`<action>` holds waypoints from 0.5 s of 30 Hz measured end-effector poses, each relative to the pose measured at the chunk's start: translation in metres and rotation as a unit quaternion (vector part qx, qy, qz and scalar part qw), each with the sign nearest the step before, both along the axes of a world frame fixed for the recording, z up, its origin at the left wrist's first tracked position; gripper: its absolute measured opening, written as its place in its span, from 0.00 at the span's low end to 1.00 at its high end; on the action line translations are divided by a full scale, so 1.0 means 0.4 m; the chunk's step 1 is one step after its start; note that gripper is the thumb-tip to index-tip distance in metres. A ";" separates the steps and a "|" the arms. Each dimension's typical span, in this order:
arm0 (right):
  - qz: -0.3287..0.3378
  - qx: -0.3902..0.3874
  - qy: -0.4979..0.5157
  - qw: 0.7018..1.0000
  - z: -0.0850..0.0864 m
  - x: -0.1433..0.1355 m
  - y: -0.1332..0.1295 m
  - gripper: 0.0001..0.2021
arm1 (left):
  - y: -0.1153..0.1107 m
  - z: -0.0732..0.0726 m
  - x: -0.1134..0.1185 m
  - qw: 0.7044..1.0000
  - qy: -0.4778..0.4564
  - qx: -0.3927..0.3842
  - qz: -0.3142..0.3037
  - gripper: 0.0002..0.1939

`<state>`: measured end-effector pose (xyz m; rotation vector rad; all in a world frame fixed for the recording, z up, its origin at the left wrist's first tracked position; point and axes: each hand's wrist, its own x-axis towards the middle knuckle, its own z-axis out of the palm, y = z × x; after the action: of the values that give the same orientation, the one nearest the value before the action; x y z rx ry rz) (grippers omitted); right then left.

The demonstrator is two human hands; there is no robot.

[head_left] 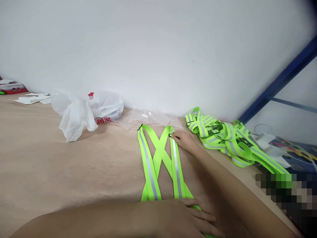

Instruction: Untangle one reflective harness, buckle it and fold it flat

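A neon green strap harness with silver reflective stripes lies on the brown surface, its straps crossing in the middle. My right hand pinches the black buckle at the top of its right strap. Across the lower part of the harness lies my left hand, palm down with fingers spread, covering the straps beneath it. Another black buckle sits at the top of the left strap, untouched.
More green reflective straps are heaped at the right. Clear plastic bags lie by the wall behind the harness. White plastic bags stand to the left, and a blue metal frame slants at the right.
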<state>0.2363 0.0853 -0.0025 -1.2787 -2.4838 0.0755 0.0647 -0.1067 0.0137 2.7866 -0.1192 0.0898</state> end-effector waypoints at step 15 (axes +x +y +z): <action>-0.034 0.035 -0.030 0.998 -0.025 -0.006 -0.017 0.13 | 0.006 -0.040 0.008 0.995 -0.045 0.087 -0.011 0.23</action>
<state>0.2338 0.0785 -0.0123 -1.3528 -2.4677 -0.0668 0.0678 -0.1042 -0.0023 2.9541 -0.1890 0.2099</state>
